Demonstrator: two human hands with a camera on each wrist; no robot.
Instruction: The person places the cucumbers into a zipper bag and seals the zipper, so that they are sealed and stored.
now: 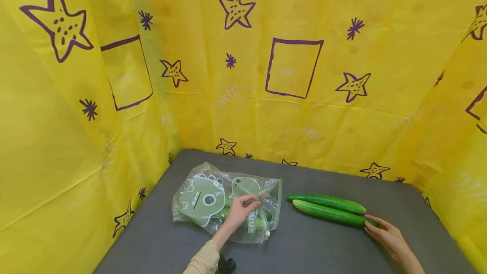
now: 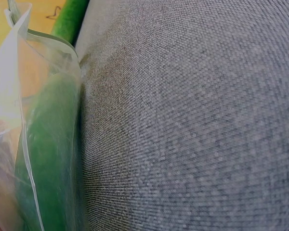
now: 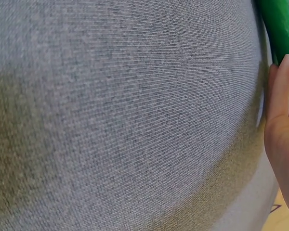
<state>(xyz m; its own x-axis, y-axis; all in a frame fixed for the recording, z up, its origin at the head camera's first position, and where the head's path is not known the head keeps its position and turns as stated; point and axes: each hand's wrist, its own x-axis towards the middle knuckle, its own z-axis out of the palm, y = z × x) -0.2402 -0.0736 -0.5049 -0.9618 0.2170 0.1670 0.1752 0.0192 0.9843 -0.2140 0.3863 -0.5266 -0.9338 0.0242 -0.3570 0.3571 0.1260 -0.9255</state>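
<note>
At six o'clock in the head view, the left hand point(image 1: 240, 209) reaches in from seven o'clock, thumb and fingertips pinching the film of the clear bag point(image 1: 205, 189) near its mouth, which lies toward three o'clock. Green produce point(image 2: 50, 144) shows through the film. At four o'clock, the right hand point(image 1: 389, 237) grasps the near end of the front cucumber point(image 1: 329, 213), which points from the grip between nine and ten o'clock. Along its twelve-o'clock side rests the rear cucumber point(image 1: 329, 201).
</note>
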